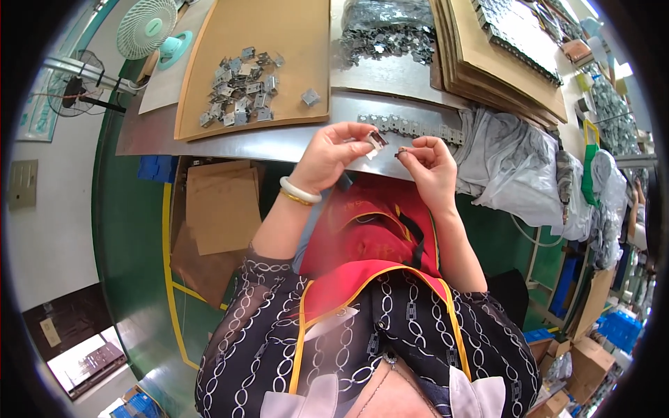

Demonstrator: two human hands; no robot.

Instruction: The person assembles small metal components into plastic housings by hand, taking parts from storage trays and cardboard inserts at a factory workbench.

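Over the table's front edge, my left hand pinches a small bent metal bracket between thumb and fingers. Close by on the right, my right hand is closed at the fingertips on a tiny dark piece, too small to name. A gap separates the two hands. Just beyond them, a row of small metal brackets lies along the metal table. Loose brackets are piled in a shallow cardboard tray at the far left, with a single one apart near its right side.
A heap of small metal parts lies at the back middle. Stacked cardboard sheets bearing more parts stand at the back right. Grey cloth and clear plastic drape over the right edge. A green fan stands at the far left.
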